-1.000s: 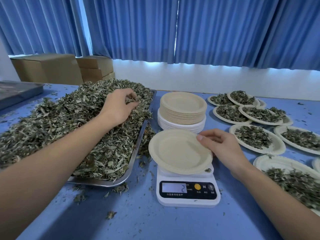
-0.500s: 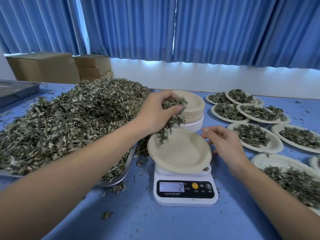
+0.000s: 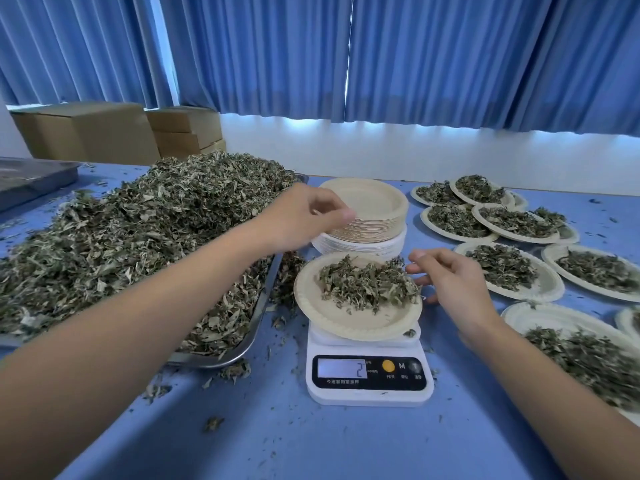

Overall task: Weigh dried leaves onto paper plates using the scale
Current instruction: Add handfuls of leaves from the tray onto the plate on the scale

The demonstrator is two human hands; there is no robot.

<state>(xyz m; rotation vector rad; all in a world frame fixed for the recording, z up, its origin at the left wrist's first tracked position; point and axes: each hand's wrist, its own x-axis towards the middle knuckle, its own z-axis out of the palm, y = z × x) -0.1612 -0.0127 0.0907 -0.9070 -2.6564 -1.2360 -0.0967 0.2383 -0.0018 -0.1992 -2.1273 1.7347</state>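
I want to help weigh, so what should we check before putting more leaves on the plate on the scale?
1. Paper plate sits on the scale: ok.
2. Leaf pile lies inside the plate's rim: ok.
3. Display shows a clear 2: ok.
4. Right hand clear of the plate's rim: cannot tell.
5. Left hand empty, ready to grab more: ok.
6. Tray heaped with leaves: ok.

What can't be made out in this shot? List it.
Head view:
- Scale button labels: too small to read.
- Metal tray: mostly buried under the leaf heap.
- Lower-right filled plate: cut off by the frame edge.
- Plate stack: left side behind the left hand.
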